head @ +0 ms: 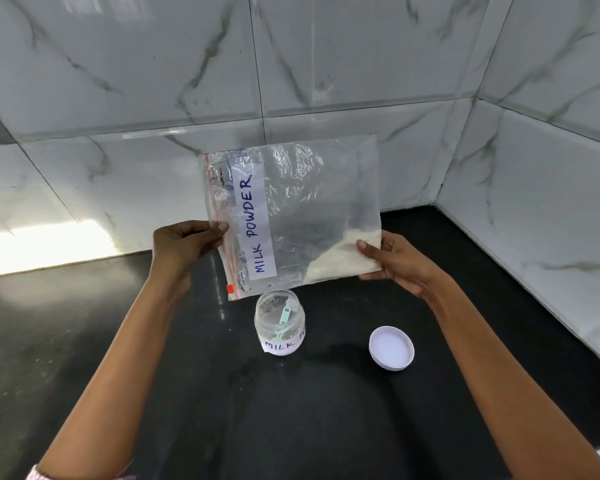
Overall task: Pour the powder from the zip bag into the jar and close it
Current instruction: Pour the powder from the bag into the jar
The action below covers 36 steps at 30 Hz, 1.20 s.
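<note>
Between my two hands hangs the zip bag (291, 216), turned on its side above the desk (118, 341). My left hand (184, 245) pinches the zip edge, thumb in front and fingers curled behind, so that I control the end where the powder must leave. My right hand (395, 261) has its grip on the bag's bottom corner, thumb pressed on the front face and the other fingers wrapped under and behind it. I hold this end because the powder (343, 258) has gathered here, a pale heap against the lower right corner; from this hold I can lift that corner and send the heap sliding toward the zip. Whether the zip is already open I cannot tell; the red strip (211, 202) along that edge looks flat. A white label (253, 223) reading MILK POWDER runs up the bag near the zip.

Just below the bag's lower left corner stands the jar (280, 323), upright and open, which is why I keep the zip end on that side: the mouth sits almost under the way out. A small green scoop (284, 315) leans inside it, and it seems to hold little or no powder so far, so I judge the pouring not yet begun. Well to the right of the jar lies its white lid (391, 348), hollow side up, near my right forearm, ready for closing. Marble tiles (326, 64) line the wall behind.
</note>
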Each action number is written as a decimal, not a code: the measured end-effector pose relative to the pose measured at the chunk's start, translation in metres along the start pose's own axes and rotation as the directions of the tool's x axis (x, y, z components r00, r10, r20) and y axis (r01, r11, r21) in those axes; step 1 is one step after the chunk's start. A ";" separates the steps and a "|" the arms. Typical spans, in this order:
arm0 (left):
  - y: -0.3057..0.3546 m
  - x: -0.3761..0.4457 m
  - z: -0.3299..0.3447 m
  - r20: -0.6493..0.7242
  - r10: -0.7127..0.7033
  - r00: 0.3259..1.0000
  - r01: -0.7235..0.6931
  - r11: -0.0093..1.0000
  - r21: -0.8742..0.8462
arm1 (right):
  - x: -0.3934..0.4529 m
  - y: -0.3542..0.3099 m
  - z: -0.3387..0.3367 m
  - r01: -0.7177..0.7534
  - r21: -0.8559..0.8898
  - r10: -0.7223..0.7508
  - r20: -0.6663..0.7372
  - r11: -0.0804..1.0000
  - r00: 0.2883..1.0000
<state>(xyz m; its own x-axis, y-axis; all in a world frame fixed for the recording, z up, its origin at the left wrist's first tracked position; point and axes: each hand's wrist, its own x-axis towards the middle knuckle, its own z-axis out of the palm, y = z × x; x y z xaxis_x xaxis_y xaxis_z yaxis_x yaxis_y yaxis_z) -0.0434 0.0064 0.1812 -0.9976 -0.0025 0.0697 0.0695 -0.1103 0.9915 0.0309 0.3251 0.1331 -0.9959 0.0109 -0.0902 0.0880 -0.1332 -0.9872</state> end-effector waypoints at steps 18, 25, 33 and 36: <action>-0.016 -0.064 0.010 -0.220 -0.006 0.976 -0.020 0.993 -0.117 | -0.015 -0.041 -0.005 0.088 -0.126 -0.084 0.035 0.988 0.996; -0.014 -0.070 0.021 -0.267 -0.035 0.963 -0.008 0.987 -0.161 | -0.015 -0.052 -0.003 0.129 -0.209 -0.131 0.005 0.969 0.991; -0.019 -0.070 0.039 -0.236 -0.046 0.971 0.009 0.987 -0.158 | -0.016 -0.057 -0.017 0.137 -0.251 -0.147 -0.021 0.958 0.989; -0.030 -0.068 0.034 -0.221 -0.029 0.975 0.023 0.999 -0.030 | -0.013 -0.060 -0.017 0.139 -0.294 -0.147 -0.005 0.946 0.989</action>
<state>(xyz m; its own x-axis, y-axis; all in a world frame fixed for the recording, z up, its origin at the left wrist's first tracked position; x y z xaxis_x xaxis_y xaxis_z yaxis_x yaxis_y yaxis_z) 0.0226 0.0440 0.1503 -0.9757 -0.2184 0.0145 0.0460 -0.1400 0.9891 0.0389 0.3495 0.1910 -0.9978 0.0357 0.0552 -0.0485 0.1669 -0.9848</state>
